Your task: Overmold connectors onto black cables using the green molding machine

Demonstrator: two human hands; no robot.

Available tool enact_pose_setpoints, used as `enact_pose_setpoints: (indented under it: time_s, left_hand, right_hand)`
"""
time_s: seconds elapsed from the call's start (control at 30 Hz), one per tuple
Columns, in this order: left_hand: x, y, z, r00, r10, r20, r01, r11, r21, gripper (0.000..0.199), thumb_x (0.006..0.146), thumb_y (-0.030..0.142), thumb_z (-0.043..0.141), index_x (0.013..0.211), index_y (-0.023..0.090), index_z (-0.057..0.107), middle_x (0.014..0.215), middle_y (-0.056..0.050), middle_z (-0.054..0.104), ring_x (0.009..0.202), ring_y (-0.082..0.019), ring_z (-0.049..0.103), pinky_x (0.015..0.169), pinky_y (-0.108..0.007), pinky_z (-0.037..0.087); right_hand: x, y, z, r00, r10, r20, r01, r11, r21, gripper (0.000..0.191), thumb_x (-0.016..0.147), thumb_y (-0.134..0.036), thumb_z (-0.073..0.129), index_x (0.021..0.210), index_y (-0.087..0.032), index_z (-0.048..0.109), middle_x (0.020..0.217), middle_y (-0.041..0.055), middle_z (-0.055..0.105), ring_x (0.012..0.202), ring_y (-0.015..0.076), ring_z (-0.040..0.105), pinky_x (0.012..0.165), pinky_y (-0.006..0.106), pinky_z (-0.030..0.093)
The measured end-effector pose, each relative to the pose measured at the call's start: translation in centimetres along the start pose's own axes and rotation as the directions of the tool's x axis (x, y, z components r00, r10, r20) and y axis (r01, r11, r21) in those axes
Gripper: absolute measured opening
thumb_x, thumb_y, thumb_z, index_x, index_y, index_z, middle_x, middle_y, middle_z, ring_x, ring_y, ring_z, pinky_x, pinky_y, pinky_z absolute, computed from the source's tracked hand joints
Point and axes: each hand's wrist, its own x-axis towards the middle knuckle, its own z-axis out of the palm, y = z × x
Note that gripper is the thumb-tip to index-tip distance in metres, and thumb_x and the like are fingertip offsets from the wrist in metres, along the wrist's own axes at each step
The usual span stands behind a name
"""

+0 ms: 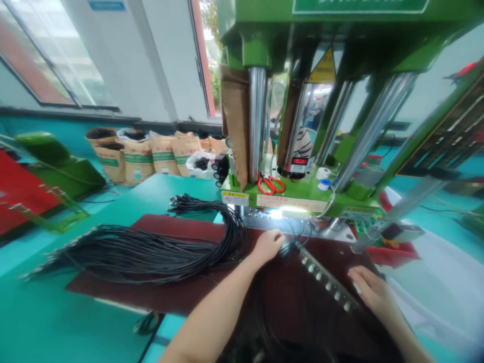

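Observation:
My left hand (269, 244) is closed, its fingertips at a small cluster of thin black cables (290, 246) in front of the press; exactly how the cables sit in the fingers is blurred. To the right, my right hand (371, 291) hovers by the near end of a long metal bar (328, 280) with a row of pale pegs, its fingers loosely extended and nothing visible in them. That bar lies slantwise across the dark red board (287, 297). Left of my left arm rests a thick bundle of black cables (151, 254) with metal ends.
A green press (302, 194) with chrome columns stands straight ahead. Red-handled scissors (270, 185) and a blue-and-white spool (324, 184) lie on its ledge. A red tray (393, 253) sits at the right. Several paper sacks (162, 155) line the back wall.

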Motion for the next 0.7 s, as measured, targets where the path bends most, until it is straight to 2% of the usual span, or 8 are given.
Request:
enact_pose_setpoints:
  time_s: [0.1, 0.17, 0.33, 0.43, 0.53, 0.7]
  left_hand:
    - [-0.3, 0.5, 0.1, 1.0, 0.021, -0.003, -0.02, 0.996, 0.082, 0.021, 0.077, 0.029, 0.043, 0.074, 0.019, 0.062, 0.076, -0.002, 0.066, 0.073, -0.016, 0.058, 0.067, -0.026, 0.04]
    - [-0.4, 0.6, 0.1, 0.999, 0.041, 0.009, -0.042, 0.99, 0.135, 0.023, 0.078, 0.03, 0.042, 0.077, 0.02, 0.063, 0.08, -0.002, 0.067, 0.076, -0.017, 0.059, 0.069, -0.026, 0.041]
    - [-0.4, 0.7, 0.0, 0.999, 0.045, 0.024, -0.049, 0.982, 0.181, 0.026, 0.079, 0.031, 0.041, 0.081, 0.02, 0.064, 0.084, -0.003, 0.067, 0.08, -0.018, 0.06, 0.072, -0.027, 0.042]
    - [-0.4, 0.6, 0.0, 0.998, 0.044, 0.035, -0.05, 0.981, 0.185, 0.027, 0.08, 0.032, 0.041, 0.084, 0.02, 0.064, 0.087, -0.003, 0.067, 0.082, -0.018, 0.059, 0.073, -0.027, 0.042]
    - [-0.3, 0.6, 0.0, 0.998, 0.04, 0.039, -0.046, 0.983, 0.178, 0.026, 0.08, 0.032, 0.041, 0.085, 0.02, 0.064, 0.086, -0.003, 0.067, 0.081, -0.018, 0.059, 0.073, -0.027, 0.043]
    - [-0.4, 0.7, -0.2, 0.999, 0.036, 0.037, -0.041, 0.987, 0.158, 0.026, 0.079, 0.031, 0.042, 0.084, 0.02, 0.064, 0.085, -0.003, 0.067, 0.08, -0.018, 0.059, 0.073, -0.027, 0.042]
  right_hand:
    - [-0.4, -0.2, 0.0, 0.999, 0.05, -0.016, -0.049, 0.997, 0.061, 0.029, 0.071, -0.046, 0.047, 0.067, -0.021, 0.059, 0.063, -0.0004, 0.062, 0.062, 0.0171, 0.058, 0.056, 0.023, 0.044]
    - [-0.6, -0.7, -0.3, 0.991, 0.131, -0.021, -0.129, 0.987, 0.101, 0.03, 0.067, -0.048, 0.048, 0.068, -0.02, 0.059, 0.065, 0.0004, 0.062, 0.062, 0.018, 0.058, 0.055, 0.023, 0.044]
    - [-0.4, -2.8, -0.9, 0.946, 0.324, 0.007, -0.322, 0.938, 0.128, 0.038, 0.056, -0.052, 0.049, 0.071, -0.019, 0.06, 0.073, 0.0041, 0.065, 0.068, 0.0221, 0.059, 0.058, 0.026, 0.046]
    - [-0.3, -3.6, -1.1, 0.918, 0.397, 0.015, -0.396, 0.911, 0.115, 0.042, 0.05, -0.053, 0.049, 0.072, -0.02, 0.06, 0.072, 0.0047, 0.064, 0.065, 0.0235, 0.058, 0.054, 0.029, 0.046]
    - [-0.3, -3.6, -1.2, 0.926, 0.378, 0.021, -0.378, 0.92, 0.107, 0.037, 0.052, -0.052, 0.049, 0.071, -0.022, 0.059, 0.072, 0.0051, 0.064, 0.061, 0.0229, 0.057, 0.052, 0.031, 0.046]
    - [-0.6, -2.0, -0.7, 0.98, 0.197, -0.023, -0.197, 0.98, 0.011, 0.033, 0.066, -0.051, 0.045, 0.074, -0.022, 0.059, 0.069, 0.0056, 0.064, 0.054, 0.0206, 0.057, 0.048, 0.029, 0.047]
